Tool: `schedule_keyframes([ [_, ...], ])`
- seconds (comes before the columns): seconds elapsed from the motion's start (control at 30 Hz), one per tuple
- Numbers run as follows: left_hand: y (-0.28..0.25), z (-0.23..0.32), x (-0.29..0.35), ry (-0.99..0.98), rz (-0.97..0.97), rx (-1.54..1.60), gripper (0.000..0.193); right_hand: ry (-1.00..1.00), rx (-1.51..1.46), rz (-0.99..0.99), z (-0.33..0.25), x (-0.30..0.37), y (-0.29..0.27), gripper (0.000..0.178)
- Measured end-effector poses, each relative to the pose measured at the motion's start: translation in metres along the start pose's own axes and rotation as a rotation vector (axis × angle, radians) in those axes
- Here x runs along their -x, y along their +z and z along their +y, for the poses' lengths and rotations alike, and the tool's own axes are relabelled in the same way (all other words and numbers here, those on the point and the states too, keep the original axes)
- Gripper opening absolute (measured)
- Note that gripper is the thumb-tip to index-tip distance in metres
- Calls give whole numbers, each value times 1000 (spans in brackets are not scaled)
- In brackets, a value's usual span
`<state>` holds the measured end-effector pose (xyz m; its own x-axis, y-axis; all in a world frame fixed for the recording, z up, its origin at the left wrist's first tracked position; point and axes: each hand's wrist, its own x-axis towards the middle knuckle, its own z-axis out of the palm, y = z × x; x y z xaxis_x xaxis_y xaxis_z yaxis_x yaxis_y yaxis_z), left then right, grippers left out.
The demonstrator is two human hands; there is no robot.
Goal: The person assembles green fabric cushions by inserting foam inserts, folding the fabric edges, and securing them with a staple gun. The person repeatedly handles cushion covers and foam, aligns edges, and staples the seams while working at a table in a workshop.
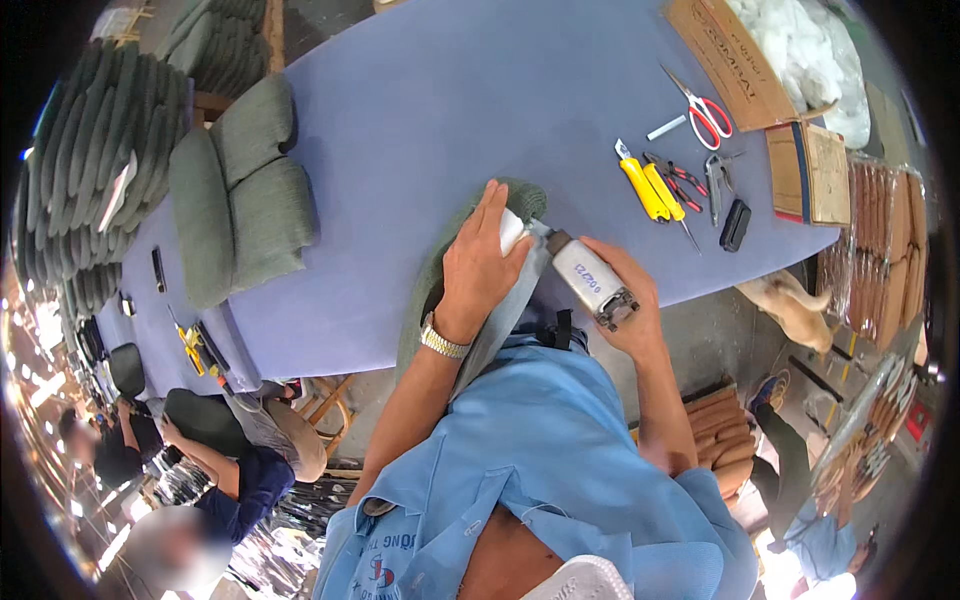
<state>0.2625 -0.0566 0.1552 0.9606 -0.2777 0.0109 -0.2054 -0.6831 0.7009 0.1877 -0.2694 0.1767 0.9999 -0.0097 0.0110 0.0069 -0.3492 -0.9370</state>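
At the table's near edge, my left hand (483, 260) grips the edge of a dark green fabric-covered cushion (424, 290), which stands tilted against my body. A small white piece (511, 231) shows beside my thumb; its kind is not clear. My right hand (630, 295) is closed round a silver handheld tool (590, 278) that looks like a staple gun. Its narrow nose points left at the cushion's edge, close to my left fingertips. Whether the nose touches the fabric cannot be made out. My fingers hide part of the cushion.
On the blue table (430, 110) lie scissors (703, 112), yellow-handled tools (645, 185), pliers (678, 180) and a black case (735, 226). Green cushions (245, 190) lie left, beside a tall stack (95, 160). Cardboard boxes (812, 172) stand right. A dog (785, 305) and co-workers (240, 480) are nearby.
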Motion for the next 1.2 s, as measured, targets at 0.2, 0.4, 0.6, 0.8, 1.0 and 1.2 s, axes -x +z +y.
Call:
schedule_keyframes([
  [0.2, 7, 6, 2, 204, -56, -187, 63, 228, 460, -80, 74, 20, 13, 81],
  [0.4, 14, 10, -1, 183, -37, -226, 49, 197, 313, -79, 112, 23, 42, 70],
  [0.6, 20, 8, -1, 189, 62, -280, 42, 132, 564, 351, 150, -10, -9, 43],
  [0.8, 13, 7, 1, 28, 49, -189, 49, 289, 909, 279, 180, -52, -33, 53],
  [1.0, -10, 11, -1, -11, 2, -104, 65, 498, 180, 203, 147, -62, -26, 45],
  [1.2, -32, 41, -8, -78, -26, 516, 51, -51, -145, 206, -28, -37, 17, 46],
])
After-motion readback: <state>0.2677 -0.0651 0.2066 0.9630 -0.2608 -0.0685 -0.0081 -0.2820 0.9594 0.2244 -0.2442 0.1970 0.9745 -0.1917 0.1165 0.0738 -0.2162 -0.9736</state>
